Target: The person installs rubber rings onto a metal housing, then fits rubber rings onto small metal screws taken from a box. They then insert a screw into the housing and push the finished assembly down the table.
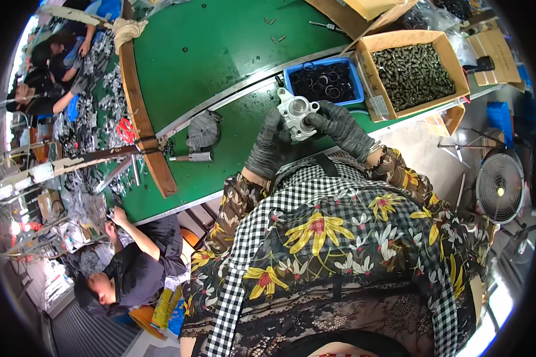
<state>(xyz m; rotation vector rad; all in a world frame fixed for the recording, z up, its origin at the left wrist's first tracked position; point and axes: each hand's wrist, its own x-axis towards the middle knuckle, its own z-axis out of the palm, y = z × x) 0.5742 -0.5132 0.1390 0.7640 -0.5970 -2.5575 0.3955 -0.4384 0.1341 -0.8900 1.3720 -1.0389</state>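
A silver metal casting (296, 112) with a round bore and bolt lugs is held up over the near edge of the green bench. My left hand (268, 144), in a dark grey knit glove, grips its left side. From the right, my gloved right hand (343, 132) is closed on the same casting, its thumb near the lower part. Just beyond the casting stands a blue bin (356, 76) of black rings. Fingertips behind the part are hidden.
A cardboard box (377, 97) full of small dark metal pieces stands right of the bin. Left on the green bench (220, 53) lie a grey cloth bundle (203, 130) and a cylindrical tool (200, 156). A wooden post (138, 107) rises farther left. Co-workers sit beyond; a fan (499, 185) stands right.
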